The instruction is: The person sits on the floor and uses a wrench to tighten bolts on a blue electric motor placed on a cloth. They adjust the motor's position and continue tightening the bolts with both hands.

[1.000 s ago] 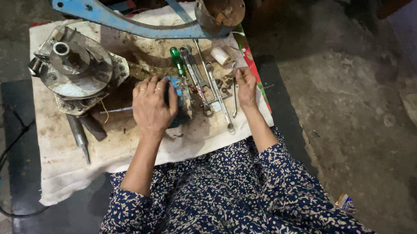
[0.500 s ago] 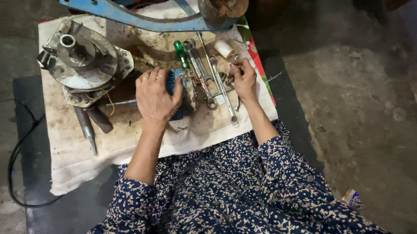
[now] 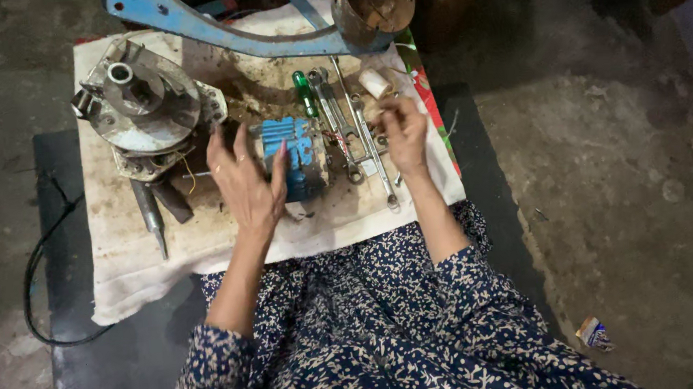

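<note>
1. The left hand (image 3: 246,181) is spreading open, fingers splayed, its fingertips touching the left side of a blue finned metal block (image 3: 295,153).
2. The right hand (image 3: 403,130) is curling closed, pinching something too small to make out, just right of the block.
3. The block is lying on a stained white cloth (image 3: 204,245), beside several wrenches (image 3: 346,125) and a green-handled screwdriver (image 3: 304,92).
4. A round grey motor part (image 3: 141,103) is sitting at the cloth's upper left.

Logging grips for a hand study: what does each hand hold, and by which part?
Left hand rests on the blue finned part, not gripping. Right hand: cannot tell.
</note>
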